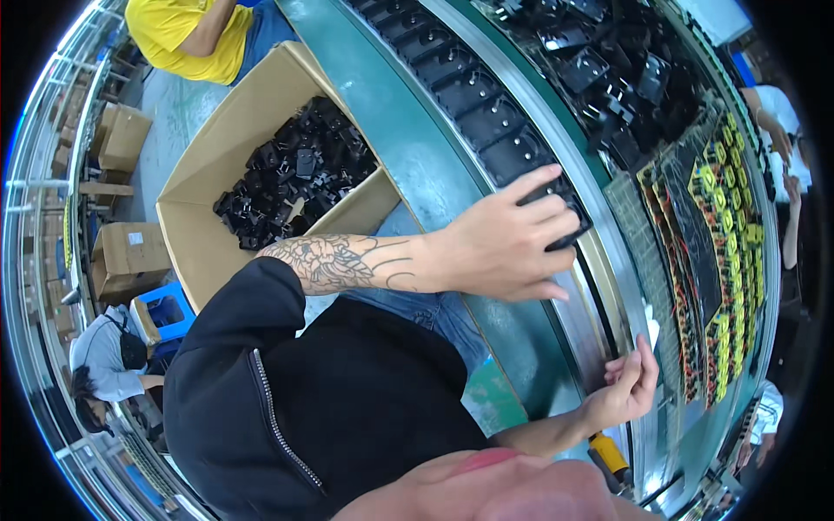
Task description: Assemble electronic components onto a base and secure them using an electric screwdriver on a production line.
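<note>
My left hand (512, 239), on a tattooed forearm, reaches over the metal track. Its fingers are bent around the near end housing in a row of black plastic housings (491, 122). This black plastic housing (569, 227) is partly covered by the fingers. Lower right, beside the track's metal rail (595, 321), my right hand (624, 386) is raised with fingers loosely curled and apart. I see nothing in it. A yellow-and-black tool handle (608, 453) lies just below the right wrist.
Left of the green bench (417, 156) stands an open cardboard box (208, 143) of black plastic parts. More black parts (599, 69) lie beyond the track, with rows of small yellow-and-black components (725, 260) at the right. A person in yellow (191, 39) sits at upper left.
</note>
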### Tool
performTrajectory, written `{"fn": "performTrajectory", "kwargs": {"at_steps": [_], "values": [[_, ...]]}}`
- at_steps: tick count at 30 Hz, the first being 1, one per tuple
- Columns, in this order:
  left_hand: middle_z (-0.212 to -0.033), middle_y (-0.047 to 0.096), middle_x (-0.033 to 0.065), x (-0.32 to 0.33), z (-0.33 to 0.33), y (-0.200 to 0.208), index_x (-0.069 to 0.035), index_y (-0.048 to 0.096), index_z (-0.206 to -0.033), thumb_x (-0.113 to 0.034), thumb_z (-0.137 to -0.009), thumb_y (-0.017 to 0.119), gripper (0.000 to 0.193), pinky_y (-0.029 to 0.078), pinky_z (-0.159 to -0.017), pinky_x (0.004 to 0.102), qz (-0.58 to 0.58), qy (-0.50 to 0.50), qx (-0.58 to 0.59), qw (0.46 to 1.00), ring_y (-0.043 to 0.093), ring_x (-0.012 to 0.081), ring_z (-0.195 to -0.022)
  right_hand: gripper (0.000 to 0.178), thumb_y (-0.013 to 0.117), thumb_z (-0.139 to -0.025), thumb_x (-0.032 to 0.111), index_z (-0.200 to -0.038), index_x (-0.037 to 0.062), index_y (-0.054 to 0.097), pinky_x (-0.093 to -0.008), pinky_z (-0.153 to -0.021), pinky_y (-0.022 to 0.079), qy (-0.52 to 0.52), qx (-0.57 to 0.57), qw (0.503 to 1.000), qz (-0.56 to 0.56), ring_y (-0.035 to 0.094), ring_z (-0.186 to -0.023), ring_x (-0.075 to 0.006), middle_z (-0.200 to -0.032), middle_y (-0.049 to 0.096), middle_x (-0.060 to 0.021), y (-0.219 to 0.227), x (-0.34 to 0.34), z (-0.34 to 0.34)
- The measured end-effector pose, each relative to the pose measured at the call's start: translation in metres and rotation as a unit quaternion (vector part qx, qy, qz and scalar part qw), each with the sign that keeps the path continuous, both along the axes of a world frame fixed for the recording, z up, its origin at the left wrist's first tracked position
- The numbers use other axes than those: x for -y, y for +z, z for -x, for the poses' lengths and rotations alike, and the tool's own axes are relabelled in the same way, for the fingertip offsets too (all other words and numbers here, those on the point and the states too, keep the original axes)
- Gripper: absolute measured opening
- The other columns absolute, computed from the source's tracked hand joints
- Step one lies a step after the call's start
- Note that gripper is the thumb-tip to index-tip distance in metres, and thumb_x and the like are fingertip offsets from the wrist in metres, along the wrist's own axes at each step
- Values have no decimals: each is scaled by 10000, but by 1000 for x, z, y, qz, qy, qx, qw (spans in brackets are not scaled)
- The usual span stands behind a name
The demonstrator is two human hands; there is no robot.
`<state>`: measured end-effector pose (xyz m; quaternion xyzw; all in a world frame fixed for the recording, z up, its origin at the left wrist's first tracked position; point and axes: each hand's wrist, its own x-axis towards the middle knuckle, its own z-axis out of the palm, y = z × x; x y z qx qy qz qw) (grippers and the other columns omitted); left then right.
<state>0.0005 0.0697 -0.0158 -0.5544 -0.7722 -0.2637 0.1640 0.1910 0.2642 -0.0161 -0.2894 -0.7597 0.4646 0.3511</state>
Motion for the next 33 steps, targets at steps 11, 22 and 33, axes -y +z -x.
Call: {"fn": "performTrajectory", "kwargs": {"at_steps": [11,22,33], "values": [[-1128,620,71,126,65,-3,-69,705,-1080,-72,-776,725,304,484,-897,344,-133,188,28,973,580,228,-1049,216,550,-953,37,-1088,-17,710,-178,-530,358,-17,37,999,-9,463,-542,-68,-698,615,-37,1,3,0],[-1174,673,209,385,12,-291,54,623,-1241,-703,-859,541,852,481,-965,380,253,590,480,598,641,340,-1053,220,551,-958,49,-1093,-16,711,-186,-536,364,-2,67,998,-11,469,-560,-75,-709,624,-40,2,0,8],[-1365,543,216,358,20,-282,51,481,-1378,-662,-684,778,1037,402,-1096,403,36,535,670,514,541,322,-1247,230,569,-983,107,-1144,39,719,-163,-570,365,-32,147,987,-63,464,-602,-46,-763,657,-15,9,1,22]]}}
